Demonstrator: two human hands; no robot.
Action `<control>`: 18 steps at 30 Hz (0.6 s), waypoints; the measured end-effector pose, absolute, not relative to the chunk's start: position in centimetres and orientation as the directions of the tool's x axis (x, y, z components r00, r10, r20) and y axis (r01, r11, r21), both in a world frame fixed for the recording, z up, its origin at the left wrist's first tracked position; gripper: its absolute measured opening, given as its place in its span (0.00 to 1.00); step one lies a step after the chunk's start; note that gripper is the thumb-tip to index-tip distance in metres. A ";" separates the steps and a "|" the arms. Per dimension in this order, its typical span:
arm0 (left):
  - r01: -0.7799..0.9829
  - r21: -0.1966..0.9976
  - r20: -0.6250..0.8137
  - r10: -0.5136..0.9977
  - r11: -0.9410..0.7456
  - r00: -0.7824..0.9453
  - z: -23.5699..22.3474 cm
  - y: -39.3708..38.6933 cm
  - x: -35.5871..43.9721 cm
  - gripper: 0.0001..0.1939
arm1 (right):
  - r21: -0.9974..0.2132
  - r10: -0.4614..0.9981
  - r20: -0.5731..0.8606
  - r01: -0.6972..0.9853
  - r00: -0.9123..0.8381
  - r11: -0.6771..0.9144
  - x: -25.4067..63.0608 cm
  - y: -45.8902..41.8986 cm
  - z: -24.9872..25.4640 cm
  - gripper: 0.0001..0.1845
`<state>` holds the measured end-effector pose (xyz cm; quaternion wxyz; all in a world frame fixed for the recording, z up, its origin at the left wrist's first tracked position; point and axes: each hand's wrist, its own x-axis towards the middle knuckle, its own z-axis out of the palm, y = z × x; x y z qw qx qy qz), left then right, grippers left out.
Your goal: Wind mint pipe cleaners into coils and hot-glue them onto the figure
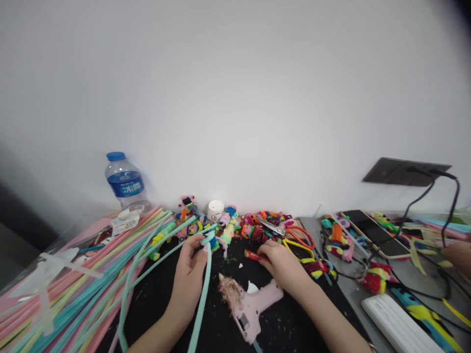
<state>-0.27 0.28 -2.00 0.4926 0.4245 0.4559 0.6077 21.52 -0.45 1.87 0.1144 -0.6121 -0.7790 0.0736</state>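
Note:
My left hand point(189, 274) is closed round a long mint-green pipe cleaner point(201, 304), whose top end is coiled into a small loop by my fingertips. My right hand point(281, 262) rests on the black table top point(165, 299) with its fingers curled over a small red lighter point(252, 255). A pink glue gun point(250, 304) with a crusted nozzle lies between my forearms. Just beyond my right hand lie scissors point(290, 234) with red and yellow handles.
A pile of long pastel pipe cleaners point(73, 289) covers the left side. A water bottle point(125, 182), a small white jar point(215, 210) and several fuzzy figures point(228, 225) line the wall. At right are a phone point(375, 233), cables, a white power bank point(397, 326) and another person's hand point(458, 255).

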 end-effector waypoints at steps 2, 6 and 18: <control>-0.203 0.973 0.075 0.985 -0.107 -0.158 -2.0 0.3 -0.3 0.13 | -0.234 0.981 0.080 0.953 -0.179 0.193 22.5 -0.8 2.0 0.07; -0.235 0.969 0.046 0.991 -0.076 -0.128 -2.0 0.2 -0.2 0.13 | -0.187 0.994 0.062 0.977 -0.092 0.102 24.6 -1.1 1.5 0.06; -0.222 0.971 0.057 0.989 -0.087 -0.137 -2.1 0.2 -0.1 0.13 | -0.106 0.973 0.160 0.983 0.168 -0.152 26.3 -1.4 0.6 0.05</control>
